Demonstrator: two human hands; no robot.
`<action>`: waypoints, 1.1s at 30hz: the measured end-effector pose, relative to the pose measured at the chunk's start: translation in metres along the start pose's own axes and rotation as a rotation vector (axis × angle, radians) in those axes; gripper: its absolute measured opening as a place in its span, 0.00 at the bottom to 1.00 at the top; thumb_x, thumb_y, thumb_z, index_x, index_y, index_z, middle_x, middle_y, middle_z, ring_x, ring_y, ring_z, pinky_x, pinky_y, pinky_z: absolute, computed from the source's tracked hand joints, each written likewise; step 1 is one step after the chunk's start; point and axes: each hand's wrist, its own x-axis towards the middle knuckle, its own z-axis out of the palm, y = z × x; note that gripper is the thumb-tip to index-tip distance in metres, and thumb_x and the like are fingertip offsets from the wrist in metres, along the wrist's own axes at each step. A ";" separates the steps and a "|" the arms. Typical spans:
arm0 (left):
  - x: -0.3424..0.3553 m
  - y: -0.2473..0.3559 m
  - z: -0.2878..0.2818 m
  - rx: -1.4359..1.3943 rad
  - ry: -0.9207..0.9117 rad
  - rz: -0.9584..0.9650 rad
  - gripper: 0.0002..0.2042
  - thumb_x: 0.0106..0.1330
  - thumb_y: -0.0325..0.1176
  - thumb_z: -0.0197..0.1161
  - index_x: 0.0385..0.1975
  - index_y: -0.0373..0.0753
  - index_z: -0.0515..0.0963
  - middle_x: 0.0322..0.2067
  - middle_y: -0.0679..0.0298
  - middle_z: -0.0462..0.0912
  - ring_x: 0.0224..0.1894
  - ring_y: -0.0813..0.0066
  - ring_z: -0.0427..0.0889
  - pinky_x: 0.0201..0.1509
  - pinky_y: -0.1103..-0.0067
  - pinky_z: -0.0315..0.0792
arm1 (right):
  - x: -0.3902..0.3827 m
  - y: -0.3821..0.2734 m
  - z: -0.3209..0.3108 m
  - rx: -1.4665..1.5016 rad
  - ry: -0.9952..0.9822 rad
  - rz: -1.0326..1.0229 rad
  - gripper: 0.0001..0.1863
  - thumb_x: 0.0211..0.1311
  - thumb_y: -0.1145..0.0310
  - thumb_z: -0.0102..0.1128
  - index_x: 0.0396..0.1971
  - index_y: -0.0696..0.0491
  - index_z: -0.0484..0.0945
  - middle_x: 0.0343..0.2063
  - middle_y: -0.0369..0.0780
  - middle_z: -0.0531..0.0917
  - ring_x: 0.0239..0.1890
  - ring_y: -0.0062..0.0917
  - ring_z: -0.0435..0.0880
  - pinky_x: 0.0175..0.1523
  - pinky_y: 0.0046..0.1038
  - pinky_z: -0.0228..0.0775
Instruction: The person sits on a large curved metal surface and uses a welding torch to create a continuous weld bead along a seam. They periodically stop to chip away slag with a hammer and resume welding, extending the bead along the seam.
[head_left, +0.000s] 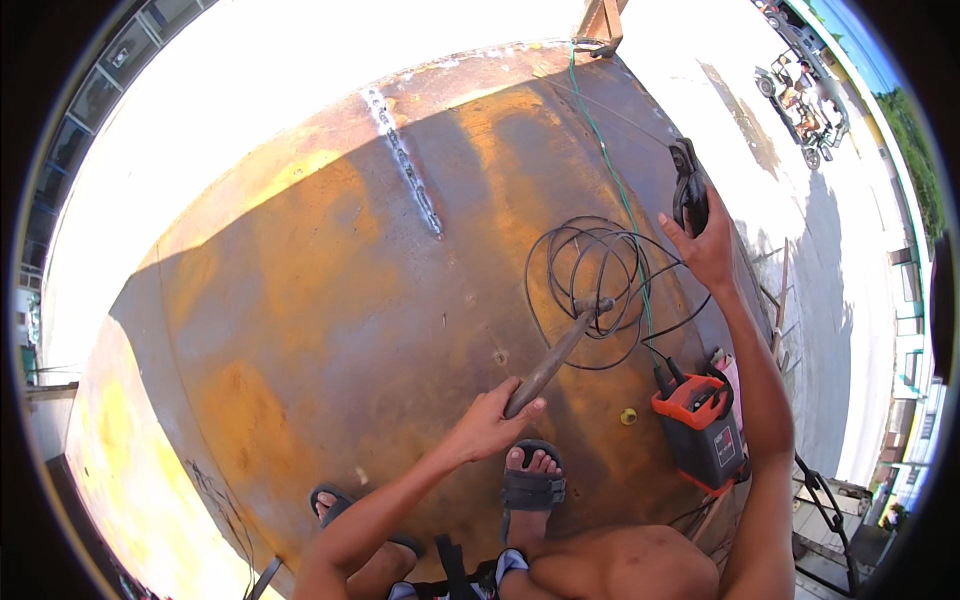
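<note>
My left hand [490, 425] is closed round the lower end of a brown hammer handle [553, 364]. The hammer's small metal head [596, 306] lies over coils of black cable [560, 262]. Out to the right, my right hand [708, 245] grips a black welding electrode holder [688, 185], and a thin rod runs from its tip toward the far left. A bright, lumpy weld seam [405, 165] crosses the far part of the rusty steel plate [330, 300]. Beside my right forearm stands an orange and black portable welding machine [705, 425], with cables at its top.
A green cable [603, 150] runs from the welding machine to a rusty steel bracket [602, 25] at the far edge. A small yellow round thing [628, 416] lies near the machine. My sandalled foot [533, 475] rests on the plate. Beyond the right edge, a vehicle [805, 105] carries people.
</note>
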 end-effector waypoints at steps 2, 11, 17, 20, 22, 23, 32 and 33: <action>-0.027 -0.033 -0.007 0.073 -0.034 0.083 0.27 0.75 0.55 0.66 0.53 0.33 0.77 0.25 0.50 0.81 0.26 0.59 0.83 0.32 0.64 0.74 | 0.016 0.009 -0.015 -0.080 0.033 -0.005 0.24 0.64 0.57 0.78 0.48 0.59 0.78 0.24 0.35 0.78 0.25 0.18 0.74 0.32 0.28 0.69; -0.056 -0.044 0.017 -0.230 -0.181 0.122 0.24 0.77 0.54 0.65 0.52 0.36 0.78 0.22 0.55 0.76 0.23 0.67 0.74 0.30 0.68 0.70 | -0.001 0.062 -0.080 -0.183 -0.154 -0.016 0.22 0.69 0.57 0.72 0.49 0.59 0.78 0.26 0.36 0.80 0.25 0.21 0.78 0.32 0.28 0.72; 0.011 0.016 0.042 -0.405 -0.043 0.040 0.22 0.79 0.55 0.62 0.49 0.38 0.77 0.21 0.66 0.72 0.23 0.79 0.71 0.27 0.72 0.67 | -0.046 0.032 -0.036 0.133 -0.016 0.396 0.22 0.69 0.52 0.75 0.42 0.54 0.74 0.25 0.31 0.73 0.23 0.11 0.72 0.25 0.19 0.64; 0.017 0.010 0.014 -0.118 0.014 0.095 0.21 0.80 0.54 0.62 0.42 0.39 0.73 0.19 0.69 0.69 0.20 0.82 0.70 0.24 0.75 0.67 | -0.037 0.061 -0.062 -0.182 0.050 0.221 0.22 0.68 0.52 0.76 0.39 0.56 0.77 0.26 0.34 0.77 0.28 0.17 0.73 0.33 0.27 0.68; 0.002 0.010 -0.017 0.054 0.056 0.102 0.21 0.79 0.54 0.63 0.43 0.38 0.73 0.18 0.65 0.67 0.19 0.77 0.70 0.25 0.71 0.68 | -0.027 0.067 -0.072 -0.205 0.148 0.233 0.25 0.68 0.50 0.76 0.40 0.59 0.79 0.27 0.35 0.79 0.30 0.21 0.74 0.38 0.30 0.70; -0.002 -0.008 -0.018 0.218 0.169 0.168 0.21 0.78 0.52 0.65 0.45 0.37 0.75 0.19 0.57 0.71 0.19 0.65 0.74 0.28 0.65 0.70 | -0.023 0.076 -0.079 -0.217 0.209 0.214 0.25 0.68 0.50 0.75 0.40 0.58 0.78 0.27 0.35 0.79 0.28 0.20 0.74 0.35 0.29 0.70; 0.016 0.042 -0.020 0.133 0.324 -0.061 0.24 0.77 0.47 0.65 0.62 0.35 0.75 0.29 0.44 0.86 0.33 0.38 0.87 0.39 0.54 0.76 | -0.037 0.050 -0.102 0.028 0.124 0.340 0.23 0.71 0.51 0.73 0.44 0.56 0.77 0.26 0.32 0.76 0.22 0.17 0.71 0.28 0.23 0.66; 0.023 0.045 -0.015 0.172 0.365 -0.022 0.24 0.76 0.45 0.65 0.63 0.35 0.74 0.30 0.45 0.87 0.33 0.39 0.87 0.39 0.54 0.76 | -0.038 0.043 -0.099 -0.023 0.121 0.235 0.23 0.71 0.52 0.72 0.45 0.57 0.77 0.27 0.33 0.77 0.24 0.18 0.72 0.30 0.24 0.67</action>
